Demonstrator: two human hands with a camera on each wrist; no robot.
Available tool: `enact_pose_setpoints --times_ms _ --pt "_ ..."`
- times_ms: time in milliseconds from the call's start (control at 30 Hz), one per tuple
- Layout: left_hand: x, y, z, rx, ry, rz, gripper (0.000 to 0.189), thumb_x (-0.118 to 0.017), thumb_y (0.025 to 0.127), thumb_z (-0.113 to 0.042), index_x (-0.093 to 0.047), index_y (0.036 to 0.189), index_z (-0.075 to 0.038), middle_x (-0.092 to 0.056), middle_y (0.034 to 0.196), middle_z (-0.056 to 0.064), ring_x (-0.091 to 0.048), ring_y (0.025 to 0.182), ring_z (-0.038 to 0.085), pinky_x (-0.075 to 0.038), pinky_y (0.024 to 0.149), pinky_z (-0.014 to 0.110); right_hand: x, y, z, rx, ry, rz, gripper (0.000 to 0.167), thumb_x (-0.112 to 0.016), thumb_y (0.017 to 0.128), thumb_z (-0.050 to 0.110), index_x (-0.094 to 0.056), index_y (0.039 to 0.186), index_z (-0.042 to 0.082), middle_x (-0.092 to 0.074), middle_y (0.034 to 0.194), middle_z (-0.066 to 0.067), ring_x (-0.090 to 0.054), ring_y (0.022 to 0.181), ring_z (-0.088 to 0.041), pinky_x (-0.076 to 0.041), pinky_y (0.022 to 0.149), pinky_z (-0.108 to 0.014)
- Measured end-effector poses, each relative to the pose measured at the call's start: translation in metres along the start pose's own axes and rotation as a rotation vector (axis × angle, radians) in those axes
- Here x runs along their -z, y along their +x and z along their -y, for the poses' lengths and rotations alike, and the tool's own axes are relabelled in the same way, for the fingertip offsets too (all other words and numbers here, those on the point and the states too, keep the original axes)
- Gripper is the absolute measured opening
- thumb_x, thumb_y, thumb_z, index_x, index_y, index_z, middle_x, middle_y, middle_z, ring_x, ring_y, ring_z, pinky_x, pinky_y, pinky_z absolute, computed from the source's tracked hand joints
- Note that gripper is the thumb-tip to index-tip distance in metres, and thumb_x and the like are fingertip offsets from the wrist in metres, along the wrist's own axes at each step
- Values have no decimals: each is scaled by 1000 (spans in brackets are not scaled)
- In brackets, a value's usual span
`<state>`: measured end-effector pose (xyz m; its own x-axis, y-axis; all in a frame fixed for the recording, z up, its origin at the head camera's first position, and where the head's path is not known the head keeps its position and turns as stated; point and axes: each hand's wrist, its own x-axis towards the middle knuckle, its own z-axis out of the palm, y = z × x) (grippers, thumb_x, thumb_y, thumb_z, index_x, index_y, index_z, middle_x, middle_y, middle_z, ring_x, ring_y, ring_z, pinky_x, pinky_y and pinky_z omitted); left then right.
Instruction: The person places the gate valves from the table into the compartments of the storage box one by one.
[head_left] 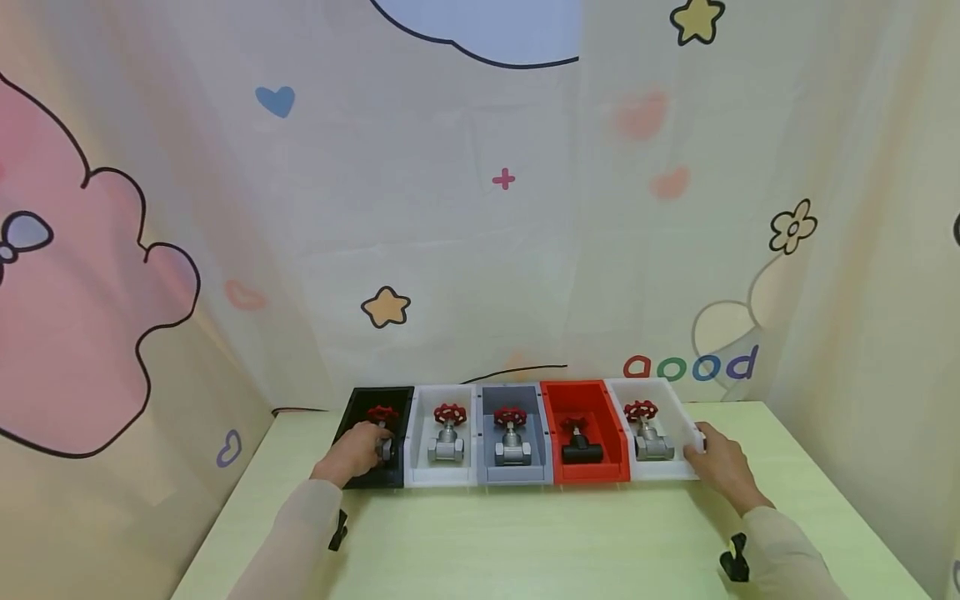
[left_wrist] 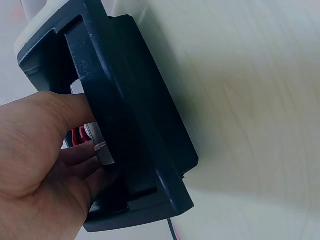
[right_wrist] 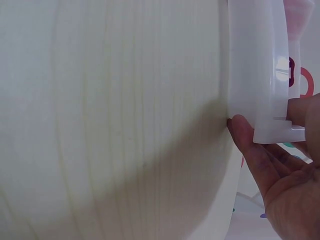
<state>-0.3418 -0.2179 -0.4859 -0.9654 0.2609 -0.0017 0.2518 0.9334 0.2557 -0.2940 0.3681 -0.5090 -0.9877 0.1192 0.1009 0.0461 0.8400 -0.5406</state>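
At the row's left end, my left hand (head_left: 352, 454) reaches into a black bin (left_wrist: 125, 95). Its thumb and fingers hold a metal valve (left_wrist: 103, 152) with a red handwheel (head_left: 382, 412), partly hidden by the hand and bin wall. At the other end, my right hand (head_left: 722, 465) grips the right side of a white bin (head_left: 673, 408); in the right wrist view, fingers lie against the outside of this bin (right_wrist: 257, 65). Inside it stands a silver valve (head_left: 651, 442) with a red handwheel.
Between them are another white bin (head_left: 446, 477) and a grey bin (head_left: 513, 476), each with a silver valve, and a red bin (head_left: 592, 400) with a black valve (head_left: 581, 451). All sit on a pale wooden table (head_left: 525, 542) before a patterned curtain (head_left: 465, 208).
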Motion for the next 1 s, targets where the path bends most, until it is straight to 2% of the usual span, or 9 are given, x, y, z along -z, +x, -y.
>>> enact_pose_setpoints --times_ms 267,467,733,1000 --pt "-3 -2 1 -10 38 -20 39 -68 79 6 -72 115 -9 -68 115 14 -61 106 28 -52 89 46 0 0 1 8 4 -1 50 -54 92 16 -44 134 -9 -57 122 -39 -63 97 -46 -52 74 -50" --pt "-5 -2 4 -2 56 -11 38 -67 81 3 -72 116 -11 -68 117 13 -61 109 30 -51 93 48 -1 0 3 -1 14 12 51 -54 92 15 -43 135 -10 -56 123 -39 -62 98 -46 -53 74 -50" --pt "7 1 1 1 34 -14 33 -68 87 -4 -70 119 -10 -67 122 12 -60 117 32 -47 101 51 1 2 3 -4 5 33 52 -54 93 16 -41 136 -10 -54 126 -40 -61 99 -47 -53 77 -52" --pt "18 2 -8 5 11 -5 43 -72 88 -16 -62 130 -10 -60 131 16 -56 123 35 -44 104 52 8 9 1 -23 3 104 55 -57 94 20 -39 136 -11 -53 126 -39 -61 97 -44 -53 81 -54"
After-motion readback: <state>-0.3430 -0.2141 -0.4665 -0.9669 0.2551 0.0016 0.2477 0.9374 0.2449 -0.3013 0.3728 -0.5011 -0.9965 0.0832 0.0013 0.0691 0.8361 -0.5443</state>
